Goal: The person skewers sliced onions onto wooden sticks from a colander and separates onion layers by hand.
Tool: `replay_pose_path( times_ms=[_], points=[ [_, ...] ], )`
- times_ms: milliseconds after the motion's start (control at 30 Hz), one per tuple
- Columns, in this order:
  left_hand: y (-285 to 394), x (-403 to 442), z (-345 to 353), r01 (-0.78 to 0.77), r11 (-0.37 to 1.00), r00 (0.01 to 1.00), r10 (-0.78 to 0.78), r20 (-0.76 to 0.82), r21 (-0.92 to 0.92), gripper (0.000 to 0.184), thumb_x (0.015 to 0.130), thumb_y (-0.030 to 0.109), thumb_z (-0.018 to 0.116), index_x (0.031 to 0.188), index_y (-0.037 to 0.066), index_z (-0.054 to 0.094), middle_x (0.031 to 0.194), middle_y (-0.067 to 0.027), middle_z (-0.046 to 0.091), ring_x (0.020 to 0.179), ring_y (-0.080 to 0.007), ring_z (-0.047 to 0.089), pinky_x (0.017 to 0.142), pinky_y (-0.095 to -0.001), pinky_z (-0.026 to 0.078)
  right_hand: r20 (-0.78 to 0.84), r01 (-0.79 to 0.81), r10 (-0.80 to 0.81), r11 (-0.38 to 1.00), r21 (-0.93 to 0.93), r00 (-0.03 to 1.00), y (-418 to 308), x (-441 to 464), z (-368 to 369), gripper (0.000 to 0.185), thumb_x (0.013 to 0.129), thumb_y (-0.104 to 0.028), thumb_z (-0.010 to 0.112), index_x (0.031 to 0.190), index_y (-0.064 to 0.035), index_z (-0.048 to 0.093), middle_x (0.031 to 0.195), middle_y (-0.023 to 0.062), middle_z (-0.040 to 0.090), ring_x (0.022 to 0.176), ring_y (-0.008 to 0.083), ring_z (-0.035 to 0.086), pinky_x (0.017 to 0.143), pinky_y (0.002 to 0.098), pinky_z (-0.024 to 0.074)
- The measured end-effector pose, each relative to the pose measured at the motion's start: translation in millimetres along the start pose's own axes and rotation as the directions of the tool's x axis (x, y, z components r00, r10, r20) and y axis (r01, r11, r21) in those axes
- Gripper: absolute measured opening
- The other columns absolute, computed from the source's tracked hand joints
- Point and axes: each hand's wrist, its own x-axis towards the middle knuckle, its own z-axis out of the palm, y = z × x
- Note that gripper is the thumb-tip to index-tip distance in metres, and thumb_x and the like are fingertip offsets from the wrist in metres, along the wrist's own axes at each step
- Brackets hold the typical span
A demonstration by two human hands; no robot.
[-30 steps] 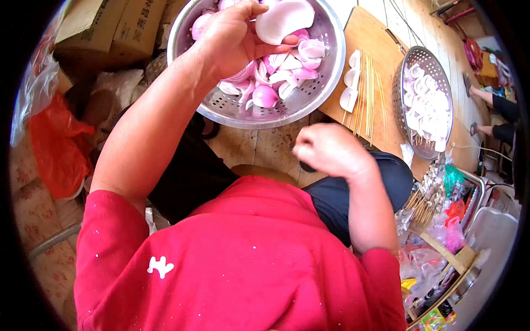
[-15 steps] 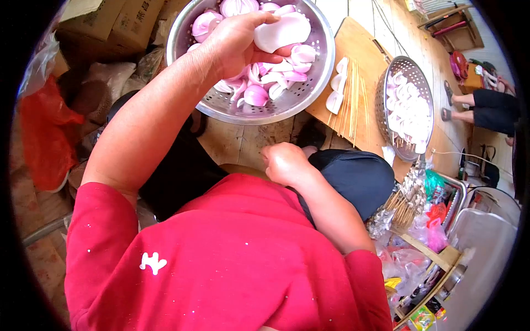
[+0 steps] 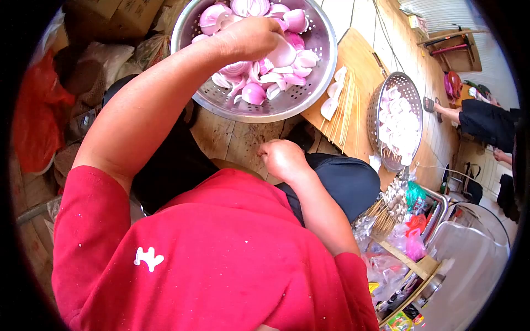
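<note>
My left hand (image 3: 253, 38) is over a metal colander (image 3: 243, 115) with cut purple onions in it. Its fingers are bent down and closed on a pale onion piece (image 3: 282, 54); the fingertips are partly hidden. Below the colander, close to my right knee, my right hand (image 3: 284, 159) is curled with thumb and forefinger together, and whatever it may hold is too small or hidden to make out. Loose onion layers and halves (image 3: 253, 94) lie around my left hand. On a wooden board (image 3: 356, 49) to the right are thin bamboo skewers (image 3: 346, 113) and some white onion pieces (image 3: 330, 108).
A second colander (image 3: 374, 118) holds white pieces on skewers. Beyond it stands another person (image 3: 483, 118) in dark shorts. At the lower right are foil-like bundled skewers (image 3: 386, 212), plastic bags (image 3: 386, 270) and a pale bin (image 3: 469, 265). Cardboard boxes (image 3: 130, 22) and a red bag (image 3: 41, 116) are left.
My left hand has turned over, its fingers now pointing down into the colander where an onion piece was held up before. My right hand stays nearly still. The view has shifted slightly.
</note>
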Motion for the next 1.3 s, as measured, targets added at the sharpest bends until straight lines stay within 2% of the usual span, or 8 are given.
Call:
replay_pose_path(
  times_ms=[167, 300, 500, 600, 733, 1033, 1233, 1300],
  points=[
    [-4, -1, -1, -0.101, 0.953, 0.981, 0.047, 0.188, 0.285, 0.033, 0.08, 0.011, 0.049, 0.11, 0.004, 0.06, 0.101, -0.0177, 0.065, 0.096, -0.0302, 0.062, 0.088, -0.0361, 0.046, 0.049, -0.061, 0.057, 0.993, 0.096, 0.997, -13, -4, -36, 0.015, 0.07, -0.02, 0.063, 0.077, -0.0068, 0.065, 0.078, 0.014, 0.065, 0.074, 0.0318, 0.063, 0.066, 0.0423, 0.0495],
    [-1, -7, -1, -0.166, 0.969, 0.961, 0.116, 0.252, 0.185, 0.042, 0.081, 0.018, 0.057, 0.121, 0.004, 0.054, 0.109, -0.0198, 0.062, 0.099, -0.0301, 0.061, 0.09, -0.0358, 0.045, -0.05, -0.092, 0.105, 0.973, 0.211, 0.993, -7, 0, -64, 0.011, 0.071, -0.016, 0.062, 0.076, -0.0065, 0.063, 0.072, 0.0131, 0.063, 0.068, 0.0304, 0.063, 0.064, 0.0396, 0.05],
    [-13, 6, -6, -0.224, 0.973, 0.969, 0.229, -0.093, 0.059, 0.043, 0.075, 0.019, 0.064, 0.114, 0.002, 0.059, 0.104, -0.0196, 0.064, 0.096, -0.0318, 0.062, 0.084, -0.0375, 0.048, -0.079, -0.082, 0.101, 0.973, 0.215, 0.992, 4, 19, -100, 0.008, 0.068, -0.007, 0.061, 0.075, -0.0034, 0.06, 0.073, 0.0126, 0.062, 0.068, 0.0259, 0.062, 0.063, 0.0355, 0.0494],
    [-24, 7, -12, -0.128, 0.804, 0.989, 0.059, 0.135, 0.581, 0.029, 0.076, 0.021, 0.063, 0.1, 0.004, 0.063, 0.079, -0.0141, 0.066, 0.077, -0.0295, 0.066, 0.069, -0.0372, 0.052, -0.132, -0.061, 0.077, 0.991, 0.119, 0.988, -2, 33, -114, 0.009, 0.067, -0.009, 0.062, 0.072, -0.0033, 0.058, 0.07, 0.0129, 0.061, 0.066, 0.0286, 0.061, 0.063, 0.0369, 0.0486],
    [-44, -4, 0, -0.056, 0.746, 0.959, -0.144, 0.243, 0.663, 0.036, 0.076, 0.026, 0.064, 0.103, 0.003, 0.059, 0.079, -0.0141, 0.065, 0.079, -0.0309, 0.066, 0.069, -0.0409, 0.052, -0.056, -0.031, 0.038, 0.992, 0.122, 0.998, -4, 51, -113, 0.008, 0.066, -0.009, 0.062, 0.072, -0.0045, 0.058, 0.072, 0.0147, 0.061, 0.07, 0.0317, 0.061, 0.065, 0.0408, 0.0477],
    [-69, -21, 37, -0.154, 0.672, 0.987, 0.136, 0.083, 0.724, 0.031, 0.075, 0.012, 0.058, 0.101, 0.001, 0.045, 0.088, -0.0158, 0.062, 0.073, -0.0301, 0.065, 0.061, -0.0387, 0.053, -0.003, 0.162, -0.162, 0.987, 0.015, 0.987, -15, 55, -91, 0.01, 0.071, -0.012, 0.058, 0.079, -0.006, 0.06, 0.076, 0.0159, 0.062, 0.076, 0.0348, 0.061, 0.069, 0.0442, 0.0478],
    [-39, -11, 7, -0.063, 0.834, 0.936, -0.142, 0.323, 0.548, 0.036, 0.075, 0.02, 0.064, 0.102, -0.002, 0.055, 0.089, -0.0191, 0.066, 0.086, -0.0305, 0.065, 0.074, -0.0379, 0.052, -0.178, 0.039, 0.021, 0.944, 0.326, 0.984, -5, 52, -117, 0.011, 0.074, -0.013, 0.063, 0.081, -0.0039, 0.063, 0.078, 0.015, 0.064, 0.073, 0.0289, 0.064, 0.069, 0.0377, 0.05],
    [-29, -15, -4, -0.11, 0.887, 0.939, -0.055, 0.339, 0.448, 0.042, 0.073, 0.023, 0.068, 0.103, -0.003, 0.057, 0.091, -0.0196, 0.065, 0.089, -0.0314, 0.064, 0.077, -0.0367, 0.05, -0.316, 0.034, 0.127, 0.888, 0.458, 0.94, 8, 57, -114, 0.027, 0.078, -0.02, 0.066, 0.098, -0.0023, 0.061, 0.082, 0.0113, 0.067, 0.073, 0.02, 0.065, 0.066, 0.0322, 0.0508]
  ],
)
